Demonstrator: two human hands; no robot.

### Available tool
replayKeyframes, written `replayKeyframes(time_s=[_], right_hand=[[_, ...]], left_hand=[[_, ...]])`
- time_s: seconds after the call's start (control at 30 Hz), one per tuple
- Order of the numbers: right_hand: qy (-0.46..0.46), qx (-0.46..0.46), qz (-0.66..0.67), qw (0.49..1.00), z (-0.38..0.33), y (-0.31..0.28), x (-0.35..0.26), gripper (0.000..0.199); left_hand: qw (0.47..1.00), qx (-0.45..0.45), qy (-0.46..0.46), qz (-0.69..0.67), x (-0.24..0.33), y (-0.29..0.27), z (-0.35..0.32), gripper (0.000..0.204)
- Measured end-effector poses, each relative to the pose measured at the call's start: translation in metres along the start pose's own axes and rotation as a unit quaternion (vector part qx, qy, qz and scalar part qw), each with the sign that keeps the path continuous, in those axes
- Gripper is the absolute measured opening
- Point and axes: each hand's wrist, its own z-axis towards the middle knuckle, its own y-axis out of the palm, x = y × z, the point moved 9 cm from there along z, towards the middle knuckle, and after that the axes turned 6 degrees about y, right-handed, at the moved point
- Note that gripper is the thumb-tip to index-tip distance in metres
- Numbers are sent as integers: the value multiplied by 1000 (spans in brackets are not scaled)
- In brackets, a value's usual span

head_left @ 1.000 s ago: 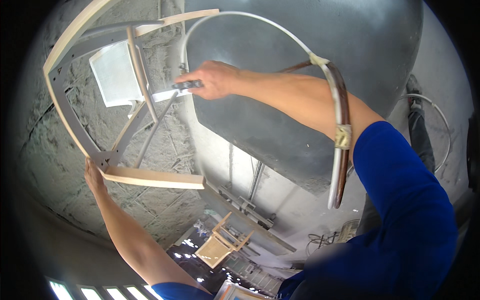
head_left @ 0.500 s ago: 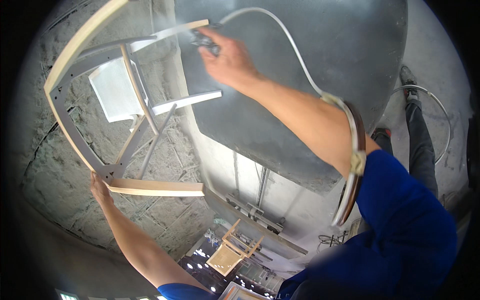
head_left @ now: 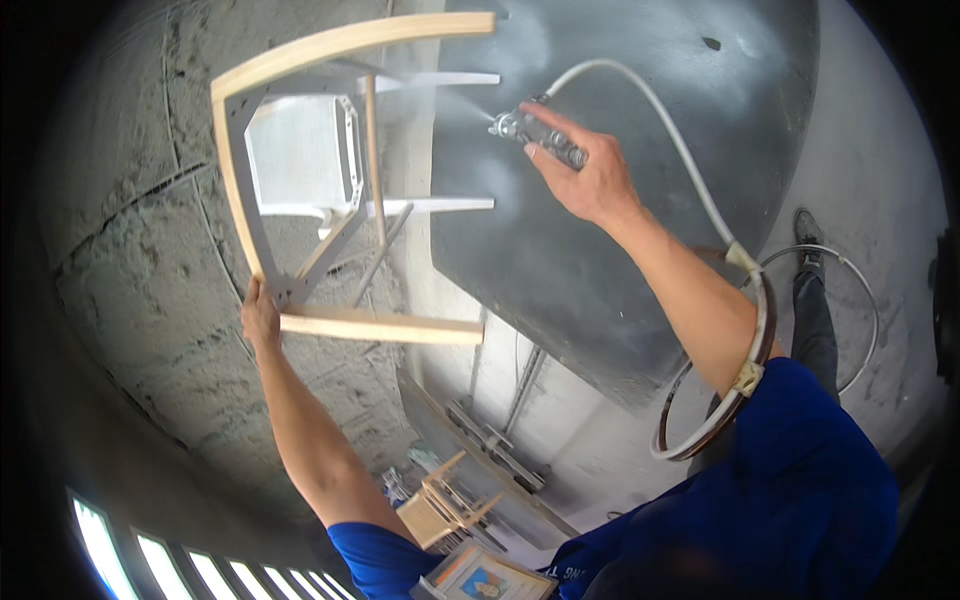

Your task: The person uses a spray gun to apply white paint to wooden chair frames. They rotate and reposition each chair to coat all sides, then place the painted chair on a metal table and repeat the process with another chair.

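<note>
A light wooden chair frame (head_left: 390,327) is held up at the left, its curved bars pale wood and other parts whitish. My left hand (head_left: 261,315) is closed around its lower left corner. In my right hand (head_left: 595,180) is a spray gun (head_left: 540,133), its nozzle pointing left at the frame and a short way apart from it. A fine pale mist leaves the nozzle toward the white legs (head_left: 440,206). From the gun a whitish hose (head_left: 690,158) curves down to loops around my right upper arm. Through the frame a white panel (head_left: 300,155) shows.
Behind the gun spreads a large dark grey board (head_left: 600,285) with pale spray patches. Rough grey, dusty sheeting (head_left: 130,290) lies to the left. Another wooden chair (head_left: 432,512) stands lower down, beside my left arm. A loop of hose (head_left: 874,310) hangs near a shoe (head_left: 808,228) at the right.
The chair frame has shifted right and turned slightly, with my left hand still on its corner. My right hand has moved right and down with the spray gun, away from the frame.
</note>
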Motion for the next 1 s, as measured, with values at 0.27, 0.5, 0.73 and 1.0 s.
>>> replayKeyframes(time_s=[0.27,0.5,0.73,1.0], right_hand=[[-192,-237,-221,926,-54,61,-94,57],[-128,-292,-164,933,-70,54,-119,53],[-124,16,-95,988,-42,-19,-156,49],[-96,23,-26,995,-16,63,-155,46]], left_hand=[[998,-28,0,50,22,-3,-27,56],[998,-21,26,56,51,-11,-46,52],[985,95,134,52,87,-35,-88,38],[967,129,217,37,107,-49,-115,40]])
